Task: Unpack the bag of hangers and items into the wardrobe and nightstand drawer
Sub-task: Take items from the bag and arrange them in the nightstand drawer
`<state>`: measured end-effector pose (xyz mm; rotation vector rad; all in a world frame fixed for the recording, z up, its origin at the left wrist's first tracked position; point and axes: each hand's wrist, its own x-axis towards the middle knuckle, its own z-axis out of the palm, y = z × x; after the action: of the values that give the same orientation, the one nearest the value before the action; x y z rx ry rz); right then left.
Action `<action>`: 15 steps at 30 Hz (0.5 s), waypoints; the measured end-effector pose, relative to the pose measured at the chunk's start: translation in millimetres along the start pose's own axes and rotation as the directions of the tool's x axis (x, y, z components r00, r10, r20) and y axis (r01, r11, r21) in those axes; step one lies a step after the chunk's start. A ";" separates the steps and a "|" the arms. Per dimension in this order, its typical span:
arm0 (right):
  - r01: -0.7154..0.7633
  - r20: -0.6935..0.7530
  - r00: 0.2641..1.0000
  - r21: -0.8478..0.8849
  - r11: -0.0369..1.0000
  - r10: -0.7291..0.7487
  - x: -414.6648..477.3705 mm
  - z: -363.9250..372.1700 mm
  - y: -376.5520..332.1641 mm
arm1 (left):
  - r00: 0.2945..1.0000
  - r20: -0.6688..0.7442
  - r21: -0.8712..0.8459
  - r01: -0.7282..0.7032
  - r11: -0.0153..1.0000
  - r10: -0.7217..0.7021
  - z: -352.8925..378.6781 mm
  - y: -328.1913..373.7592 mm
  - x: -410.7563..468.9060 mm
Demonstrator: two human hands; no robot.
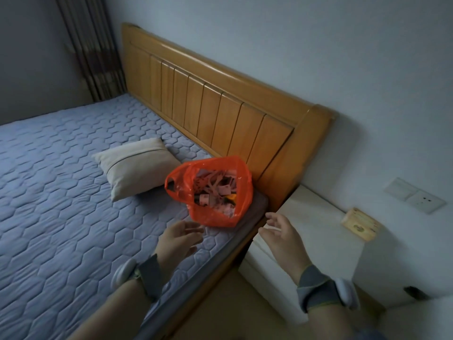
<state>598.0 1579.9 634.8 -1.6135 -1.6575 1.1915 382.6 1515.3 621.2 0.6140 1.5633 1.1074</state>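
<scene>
The translucent orange plastic carrier bag [213,218] is sitting on the near corner of the bed. Its mouth is gaping open toward you, and one handle loop is drooping on its left side. Inside it a jumble of pale pinkish pieces and small dark bits is showing, too tangled to tell apart. The bag is resting on the blue-grey quilted mattress cover [61,180] with its hexagon stitching, just beside the honey-coloured slatted wooden headboard [208,99]. A small beige rectangular cushion [134,168] is lying on the same cover just left of the bag; whether the two are touching cannot be told.

You are holding your left hand [177,241] over the mattress edge just short of the bag, fingers spread and loosely extended, touching nothing. Your right hand [282,238] is hovering where the bed meets the cream-white boxy nightstand [318,217], fingers likewise spread and relaxed, holding nothing. Grey fabric wristbands [149,276], each carrying a white puck, are wrapping both wrists.

A small light wooden box [361,224] is resting on the nightstand top, near the wall. Above it a white double wall plate [414,195] is sitting on the pale blue-grey wall [318,45]. A brown striped curtain [90,45] is hanging in the far corner past the headboard. Beige floor [220,310] is showing between the bed frame and the nightstand.
</scene>
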 end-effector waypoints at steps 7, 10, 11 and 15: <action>-0.016 0.018 1.000 0.021 1.000 0.015 47.5 -16.6 2.4 | 1.000 -0.007 0.029 0.003 1.000 -0.003 22.5 19.6 40.7; 0.001 0.008 1.000 0.051 0.999 -0.001 87.0 -42.2 0.3 | 0.998 -0.049 0.057 -0.044 0.997 0.047 40.4 45.3 73.4; 0.006 -0.004 1.000 0.057 0.998 -0.006 97.5 -49.3 0.4 | 0.996 -0.059 0.074 -0.055 0.996 0.059 44.2 51.3 83.3; 0.000 -0.030 1.000 0.072 0.997 0.003 119.9 -71.8 11.2 | 0.998 -0.048 0.061 -0.042 0.997 0.045 68.6 56.5 106.9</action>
<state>647.8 1710.9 634.8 -1.5812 -1.5773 1.2079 406.8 1652.2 622.1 0.6680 1.6368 1.1186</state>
